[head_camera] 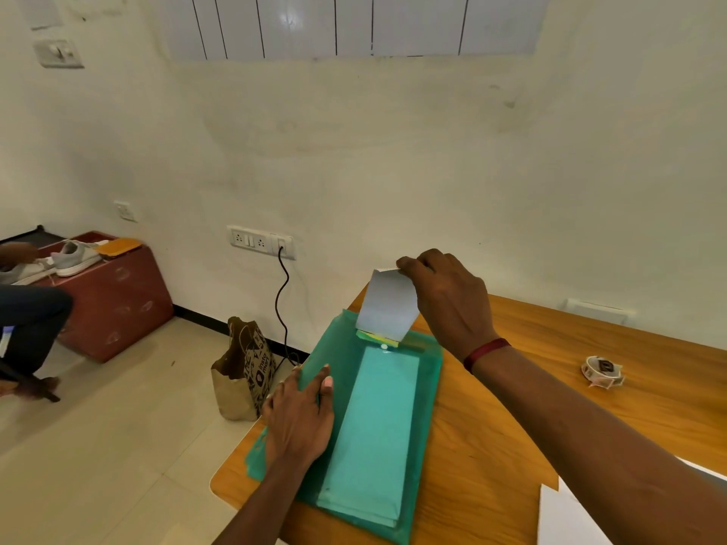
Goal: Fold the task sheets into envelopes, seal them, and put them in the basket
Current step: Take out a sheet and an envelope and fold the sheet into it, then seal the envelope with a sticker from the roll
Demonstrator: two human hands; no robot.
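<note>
Centrally, green basket [425,407] on table [491,446], teal envelopes [373,434] stacked inside. Right grip [444,297] pinches white sheet [387,304] upright at basket's far end. Left grip [295,418] flat, released, on basket's left rim.

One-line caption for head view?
Right hand pinches white paper above green basket; left hand rests flat on its rim.
</note>
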